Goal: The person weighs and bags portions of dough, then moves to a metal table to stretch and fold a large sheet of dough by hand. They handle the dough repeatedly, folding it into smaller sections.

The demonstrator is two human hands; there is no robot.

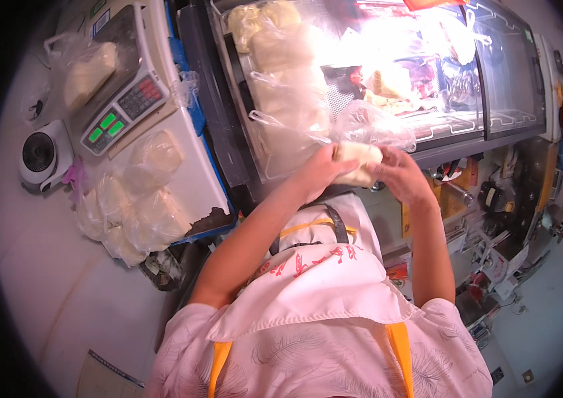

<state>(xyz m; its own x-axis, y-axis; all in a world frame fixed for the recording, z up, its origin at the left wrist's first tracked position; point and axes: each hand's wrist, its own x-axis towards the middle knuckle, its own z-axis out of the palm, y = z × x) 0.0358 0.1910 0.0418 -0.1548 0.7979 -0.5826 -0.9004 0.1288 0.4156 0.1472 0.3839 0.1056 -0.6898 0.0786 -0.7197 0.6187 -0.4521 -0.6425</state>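
Observation:
My left hand (pixel 320 174) is wrapped round the left end of a pale cream-coloured block (pixel 358 164) with rounded edges, held in front of the display case. At the block's other end is my right hand (pixel 406 176), its curved fingers and thumb against it. Exactly what the block is made of I cannot make out. Just beyond my hands lie a crumpled clear plastic bag (pixel 368 126) and a row of similar pale blocks in clear bags (pixel 288 99), inside the case.
On the left, a digital scale (pixel 122 113) bears a bagged pale block (pixel 90 74). More bagged pale pieces (pixel 142 192) are heaped on the white counter (pixel 192 156). A small fan (pixel 41 154) stands farther left. The display case's dark front edge (pixel 450 154) runs ahead of me.

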